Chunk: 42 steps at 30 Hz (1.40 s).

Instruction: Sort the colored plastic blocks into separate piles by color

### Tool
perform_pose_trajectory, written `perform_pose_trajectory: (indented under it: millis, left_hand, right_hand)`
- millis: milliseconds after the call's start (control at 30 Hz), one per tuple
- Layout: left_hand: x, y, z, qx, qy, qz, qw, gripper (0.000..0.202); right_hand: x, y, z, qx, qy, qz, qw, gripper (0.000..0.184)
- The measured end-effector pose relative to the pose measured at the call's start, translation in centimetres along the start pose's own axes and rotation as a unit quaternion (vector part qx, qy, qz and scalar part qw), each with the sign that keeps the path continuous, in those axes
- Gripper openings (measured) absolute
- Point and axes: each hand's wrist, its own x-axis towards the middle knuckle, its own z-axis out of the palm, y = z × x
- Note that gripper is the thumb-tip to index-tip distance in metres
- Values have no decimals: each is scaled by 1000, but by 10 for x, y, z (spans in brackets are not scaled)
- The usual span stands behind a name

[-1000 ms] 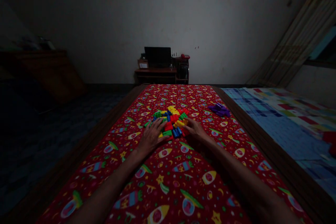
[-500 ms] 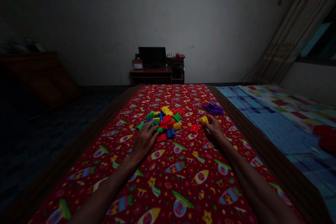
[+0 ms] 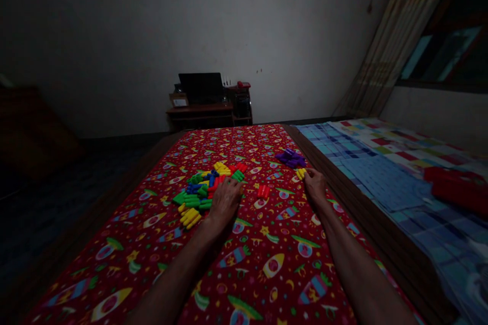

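Note:
A pile of coloured plastic blocks lies on a red cloth with a rocket print. My left hand rests palm down on the pile's right edge, its fingers curled over the blocks. My right hand sits near the cloth's right edge, its fingers pinched on a yellow block. A small heap of purple blocks lies just beyond my right hand. A single red block lies between my two hands.
A wooden edge borders the cloth on the right, with a blue and multicoloured checked mattress beyond it and a red object on that. A low desk with a dark monitor stands at the far wall. A curtain hangs at right.
My right hand has left the pile and carried a yellow block right, close to the purple heap. A red block now lies apart from the pile. The camera has turned right.

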Motion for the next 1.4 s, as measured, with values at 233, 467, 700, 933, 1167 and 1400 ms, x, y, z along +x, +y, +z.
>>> perform_pose_trajectory:
  millis: [233, 467, 700, 933, 1167, 1400]
  left_hand:
    - [-2, -1, -7, -92, 41, 3, 995, 34]
    - [7, 23, 12, -375, 100, -117, 914, 36]
    - [7, 26, 24, -424, 105, -137, 889, 34]
    - [2, 11, 10, -254, 99, 6, 962, 27]
    - [-9, -15, -36, -150, 58, 39, 986, 24]
    - [-110, -69, -40, -40, 39, -51, 997, 31]
  right_hand:
    - [-2, -7, -1, -119, 38, -9, 992, 38]
    - [-24, -65, 16, 117, -94, -158, 976, 30]
    - [-51, -98, 29, 124, -294, -250, 914, 28]
    - [-3, -41, -8, -106, -67, -173, 977, 26]
    - [12, -6, -17, -142, 28, -132, 981, 25]
    - [-2, -48, -2, 61, 10, -135, 989, 27]
